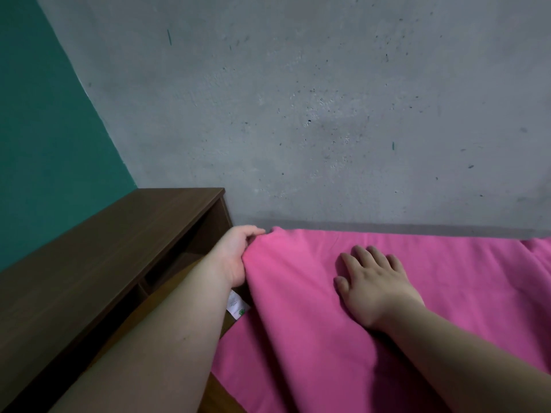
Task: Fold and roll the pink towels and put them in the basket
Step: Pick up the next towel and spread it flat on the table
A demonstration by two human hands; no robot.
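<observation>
Pink towel spread across a wooden surface, filling the lower middle and lower right of the head view; its far edge lies along the foot of the wall.

Far left: a teal wall meets a grey concrete wall at a corner. Below the teal wall stands a dark brown shelf unit. Its top runs diagonally toward the corner and its open compartments are in shadow.

Left of centre: the left forearm reaches forward from the lower edge of the view. The left hand grips the towel at its far left corner, the thumb lying over the cloth and the fingers curled round the edge, so the fabric is bunched and raised there. Just beneath the wrist a small white label hangs at the towel's left edge; its print is too small to read. Below the label a darker band of pink cloth shows under the lifted edge. A strip of the brown tabletop shows beside the towel at the bottom of the view.

Centre: soft folds run from the gripped corner down toward the near side.

Right of centre: the right hand rests palm down on the towel, its fingers straight, slightly spread and pointing toward the wall, holding nothing. The right forearm crosses the cloth from the lower right.

Far right: the towel runs on out of view, and a crease or edge crosses it near the wall; which of the two cannot be told.
</observation>
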